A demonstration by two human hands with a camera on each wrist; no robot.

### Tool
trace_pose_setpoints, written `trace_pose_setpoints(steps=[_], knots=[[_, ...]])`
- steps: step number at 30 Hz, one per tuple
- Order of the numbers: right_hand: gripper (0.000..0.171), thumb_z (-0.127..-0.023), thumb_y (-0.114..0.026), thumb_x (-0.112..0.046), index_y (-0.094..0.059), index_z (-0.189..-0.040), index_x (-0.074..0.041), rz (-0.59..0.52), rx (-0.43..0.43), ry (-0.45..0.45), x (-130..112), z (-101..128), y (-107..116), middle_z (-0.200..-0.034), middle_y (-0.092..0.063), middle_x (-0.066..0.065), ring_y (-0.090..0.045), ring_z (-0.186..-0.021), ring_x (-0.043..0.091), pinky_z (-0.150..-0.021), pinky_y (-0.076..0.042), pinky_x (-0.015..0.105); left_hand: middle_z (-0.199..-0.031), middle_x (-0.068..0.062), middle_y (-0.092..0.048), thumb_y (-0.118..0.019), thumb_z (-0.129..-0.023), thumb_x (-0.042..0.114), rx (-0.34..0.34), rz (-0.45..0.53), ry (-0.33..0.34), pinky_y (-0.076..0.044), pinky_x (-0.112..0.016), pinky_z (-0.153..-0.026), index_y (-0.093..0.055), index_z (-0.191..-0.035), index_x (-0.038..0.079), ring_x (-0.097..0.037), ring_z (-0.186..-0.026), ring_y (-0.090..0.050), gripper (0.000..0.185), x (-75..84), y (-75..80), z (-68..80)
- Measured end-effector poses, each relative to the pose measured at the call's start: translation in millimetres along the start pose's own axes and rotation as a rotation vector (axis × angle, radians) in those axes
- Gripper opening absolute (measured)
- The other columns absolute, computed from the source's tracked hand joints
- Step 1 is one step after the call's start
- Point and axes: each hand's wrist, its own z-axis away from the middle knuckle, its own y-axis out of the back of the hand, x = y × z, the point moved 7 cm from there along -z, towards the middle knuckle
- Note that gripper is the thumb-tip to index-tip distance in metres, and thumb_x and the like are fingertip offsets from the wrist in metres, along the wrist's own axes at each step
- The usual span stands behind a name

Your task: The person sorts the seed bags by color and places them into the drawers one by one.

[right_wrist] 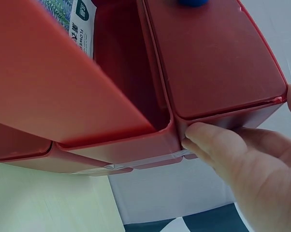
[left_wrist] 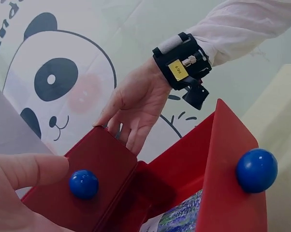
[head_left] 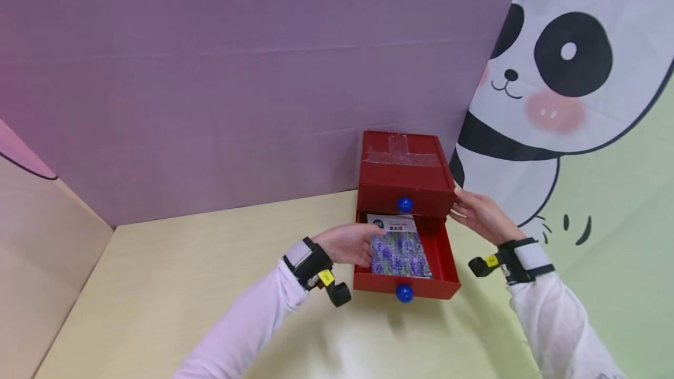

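A red drawer cabinet (head_left: pixel 402 174) with blue round knobs stands against the wall, its top crossed by clear tape. Below the closed upper drawer, a drawer (head_left: pixel 405 286) is pulled out. Inside it lies a flat packet (head_left: pixel 401 253) printed with purple flowers and a white header, partly over the drawer floor. My left hand (head_left: pixel 348 243) hovers at the drawer's left side, thumb stretched over the packet, fingers loosely bent, holding nothing visible. My right hand (head_left: pixel 487 215) holds the cabinet's right side by the upper drawer, thumb at the top edge and fingers along the side.
A purple wall covering (head_left: pixel 237 104) rises behind the cabinet. To the right hangs a panda-printed sheet (head_left: pixel 558 116). The pale table (head_left: pixel 221 262) extends left of the cabinet. Another red compartment (right_wrist: pixel 20 142) shows beneath the pulled-out drawer.
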Motion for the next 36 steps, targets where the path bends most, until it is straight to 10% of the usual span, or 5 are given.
trace_pose_setpoints(steps=[7, 17, 36], knots=[[0.023, -0.097, -0.041, -0.026, -0.062, -0.107, -0.022, 0.008, 0.001, -0.008, 0.5, -0.1, 0.3, -0.108, -0.063, -0.007, -0.057, -0.102, 0.011, -0.083, -0.050, 0.024, -0.142, -0.031, -0.017, -0.041, -0.096, 0.024, 0.037, -0.058, -0.032, -0.020, -0.053, -0.107, -0.017, -0.142, -0.001, -0.048, -0.128, -0.023, 0.058, 8.4, 1.2, 8.2], [0.026, -0.098, -0.040, -0.025, -0.064, -0.104, -0.022, -0.014, -0.007, -0.011, -0.3, 1.0, 0.2, -0.106, -0.064, -0.007, -0.058, -0.100, 0.011, -0.082, -0.051, 0.024, -0.124, -0.018, -0.050, -0.055, -0.090, 0.024, 0.243, -0.402, -0.128, -0.038, -0.046, -0.099, -0.044, -0.128, -0.006, -0.038, -0.116, -0.045, 0.049, 28.9, 7.8, 28.9], [0.022, -0.096, -0.044, -0.028, -0.063, -0.105, -0.024, -0.003, 0.014, -0.033, 0.0, 2.7, -0.3, -0.107, -0.063, -0.008, -0.058, -0.101, 0.011, -0.084, -0.049, 0.023, -0.108, -0.029, -0.059, -0.049, -0.093, 0.013, -0.047, -0.262, -0.113, -0.048, -0.041, -0.087, -0.054, -0.112, -0.015, -0.036, -0.098, -0.060, 0.035, -11.0, -19.9, 40.7]])
